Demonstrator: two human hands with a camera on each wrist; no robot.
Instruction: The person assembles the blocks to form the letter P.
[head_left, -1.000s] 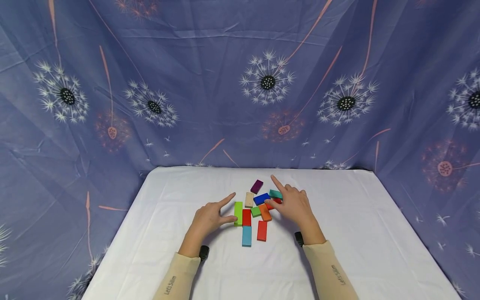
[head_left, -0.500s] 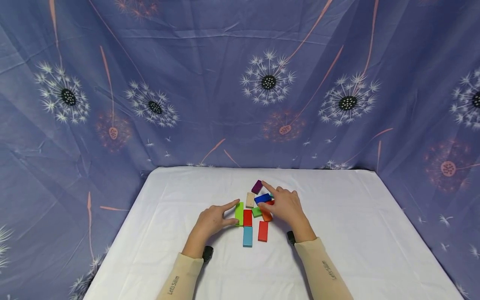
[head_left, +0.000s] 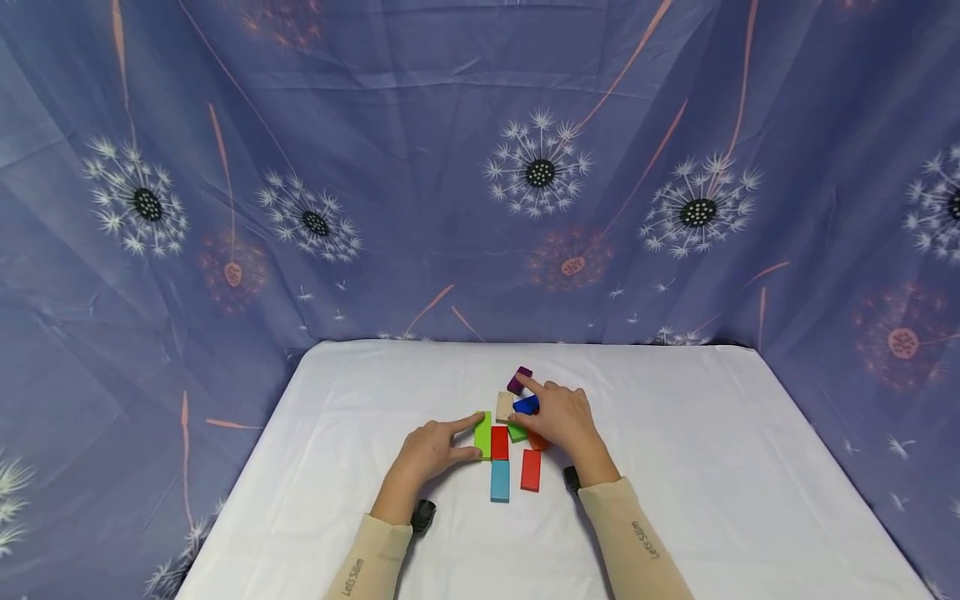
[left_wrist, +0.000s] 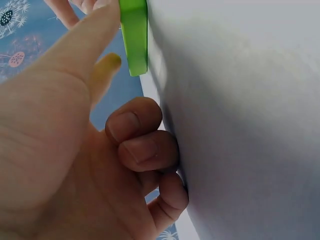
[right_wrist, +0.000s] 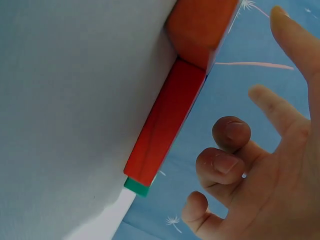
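My left hand (head_left: 429,454) has its thumb and index finger spread at the left side of a long lime-green block (head_left: 483,437), fingertips near its two ends. In the left wrist view the thumb lies against the lime block (left_wrist: 134,37); the other fingers curl loosely. Above the cluster is my right hand (head_left: 564,417), index finger extended over the purple block (head_left: 514,387) and thumb near the cream block (head_left: 505,407). It partly covers blue (head_left: 527,405), green (head_left: 517,434) and orange blocks (head_left: 537,442). The right wrist view shows nothing held beside orange (right_wrist: 200,30) and red blocks (right_wrist: 162,122).
A red block (head_left: 499,443) adjoins the lime one, with a light-blue block (head_left: 500,482) below it. Another red block (head_left: 531,471) lies to their right. A teal block (right_wrist: 136,186) shows past the red one. White cloth (head_left: 705,450) covers the table; a patterned curtain hangs behind.
My right hand has moved left, from the teal and red blocks to above the blue, green and purple ones. My left hand has shifted slightly right, its index fingertip coming down to the lime block.
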